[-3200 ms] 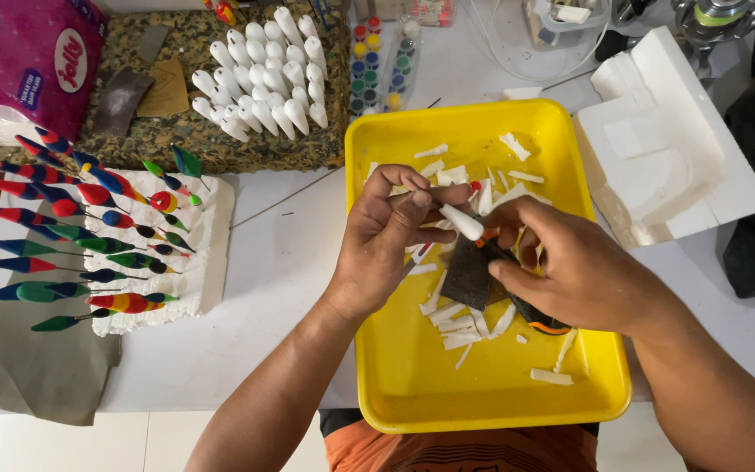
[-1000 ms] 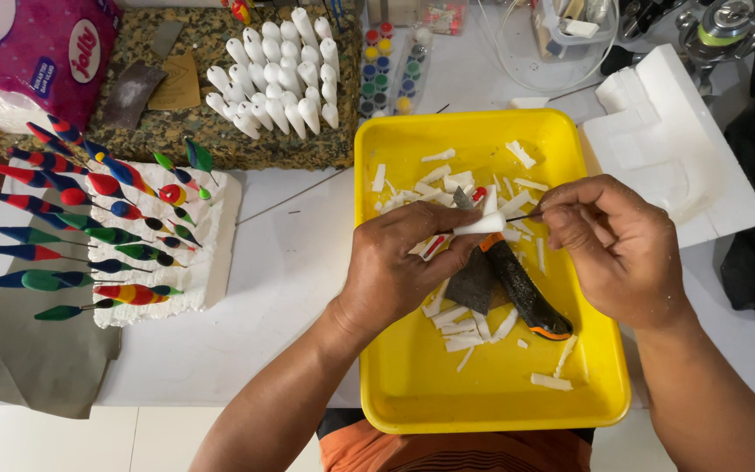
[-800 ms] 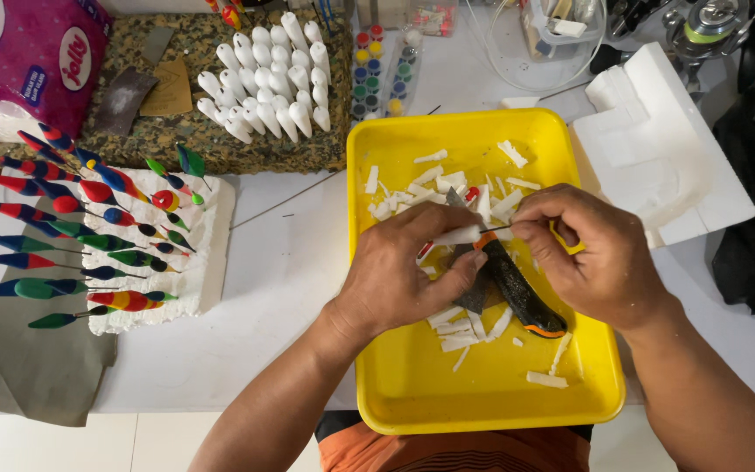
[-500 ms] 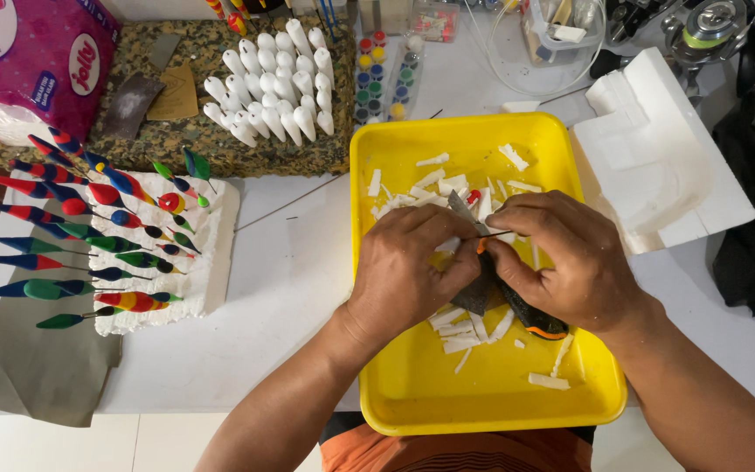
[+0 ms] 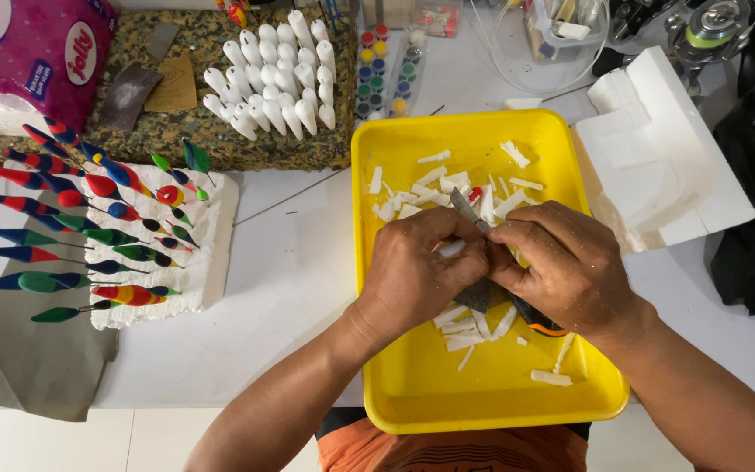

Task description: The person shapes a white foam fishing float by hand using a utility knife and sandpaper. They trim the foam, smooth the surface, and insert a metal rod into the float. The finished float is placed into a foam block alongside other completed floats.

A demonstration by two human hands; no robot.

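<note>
While both hands work over the yellow tray [image 5: 395,385], it's already littered with white foam offcuts [image 5: 447,179]. White foam block [image 5: 657,166] sits right of it, pink plastic pack [image 5: 28,52] far left corner. Painted floats [image 5: 89,227] and white cones [image 5: 273,79] look done. Left hand [image 5: 417,271] pinches a small white piece [image 5: 453,248]; right hand [image 5: 570,267] is closed on a knife [image 5: 465,205]. Carving seems ongoing.

I see my right hand [image 5: 570,267] has moved in from the side and now presses against my left hand [image 5: 417,271]; the white foam piece [image 5: 450,249] is almost hidden between my fingers above the yellow tray [image 5: 395,385].
</note>
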